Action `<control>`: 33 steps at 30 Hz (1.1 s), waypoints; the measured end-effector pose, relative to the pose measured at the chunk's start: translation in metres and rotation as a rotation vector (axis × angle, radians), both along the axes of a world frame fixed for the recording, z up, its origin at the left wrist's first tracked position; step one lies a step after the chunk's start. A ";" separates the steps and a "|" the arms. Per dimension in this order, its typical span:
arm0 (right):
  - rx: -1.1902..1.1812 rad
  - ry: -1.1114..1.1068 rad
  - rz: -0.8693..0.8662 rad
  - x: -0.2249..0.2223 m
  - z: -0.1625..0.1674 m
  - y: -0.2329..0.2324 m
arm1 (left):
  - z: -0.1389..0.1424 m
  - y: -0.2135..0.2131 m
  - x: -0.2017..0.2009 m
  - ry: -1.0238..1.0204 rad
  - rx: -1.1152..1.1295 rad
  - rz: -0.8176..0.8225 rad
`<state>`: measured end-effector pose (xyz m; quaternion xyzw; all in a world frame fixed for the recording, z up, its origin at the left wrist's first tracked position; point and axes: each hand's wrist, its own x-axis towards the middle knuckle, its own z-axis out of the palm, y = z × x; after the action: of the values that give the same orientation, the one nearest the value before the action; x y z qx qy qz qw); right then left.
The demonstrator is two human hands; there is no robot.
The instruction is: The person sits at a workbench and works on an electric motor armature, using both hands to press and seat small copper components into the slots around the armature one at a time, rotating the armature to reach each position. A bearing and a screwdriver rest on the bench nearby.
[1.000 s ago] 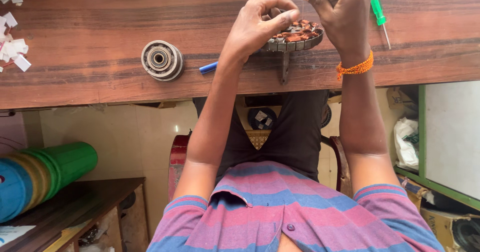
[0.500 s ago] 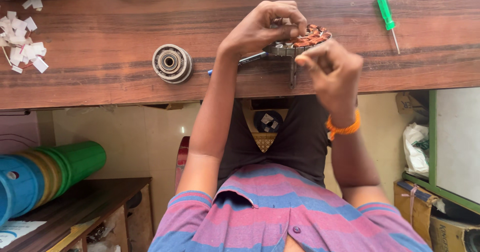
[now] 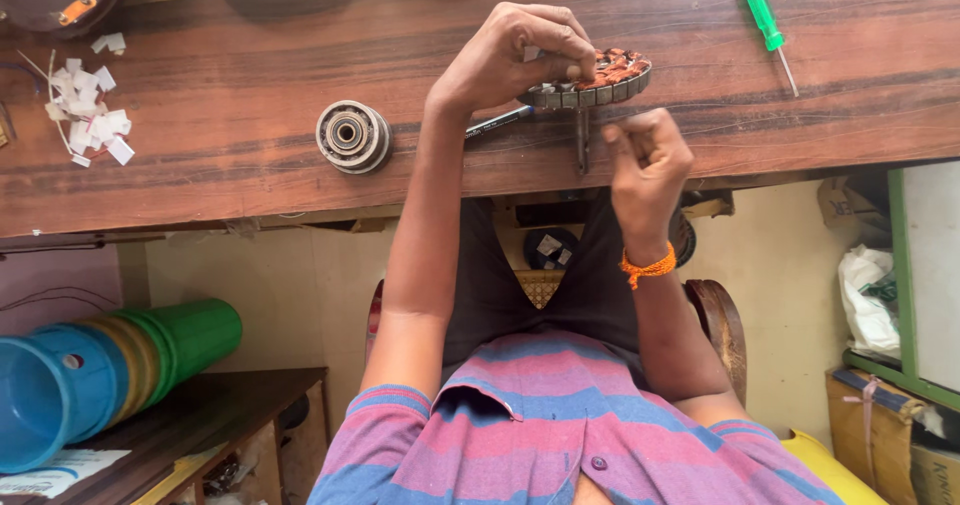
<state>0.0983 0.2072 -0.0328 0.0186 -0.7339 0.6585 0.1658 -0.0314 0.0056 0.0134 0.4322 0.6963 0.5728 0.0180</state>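
My left hand (image 3: 510,57) grips the rim of a round motor stator (image 3: 600,77) with copper windings, held tilted at the front edge of the wooden workbench (image 3: 250,170). A metal shaft (image 3: 582,145) hangs down from the stator. My right hand (image 3: 648,160), with an orange thread at the wrist, sits just below and to the right of the stator, beside the shaft. Its fingers are curled in a pinch and nothing shows between them. A blue pen (image 3: 497,121) pokes out from under my left wrist.
A round metal bearing hub (image 3: 352,136) lies on the bench to the left. A green screwdriver (image 3: 768,23) lies at the far right, and white paper scraps (image 3: 92,115) at the far left. Nested blue and green plastic buckets (image 3: 100,375) lie below left.
My right hand has come off the top of the stator and dropped toward my body, to below its rim. My left hand keeps hold of the stator.
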 end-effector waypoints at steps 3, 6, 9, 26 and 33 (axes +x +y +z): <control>-0.057 -0.023 -0.033 -0.001 -0.001 0.008 | 0.017 -0.002 0.010 0.008 -0.124 0.056; -0.066 -0.057 -0.067 -0.004 -0.002 0.011 | 0.024 0.004 0.033 0.203 -0.164 0.146; -0.055 -0.020 -0.097 -0.009 -0.002 0.016 | 0.014 0.030 0.055 0.362 -0.291 0.474; 0.525 0.405 0.283 -0.068 0.048 0.042 | -0.034 0.045 0.056 0.384 0.000 0.638; 0.491 0.362 0.333 -0.093 0.044 0.041 | -0.014 0.042 0.063 0.077 0.030 0.600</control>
<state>0.0048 0.2482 0.0109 0.2939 -0.8158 0.4665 0.1744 0.0320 0.0478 -0.0007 0.2288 0.7844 0.5461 -0.1850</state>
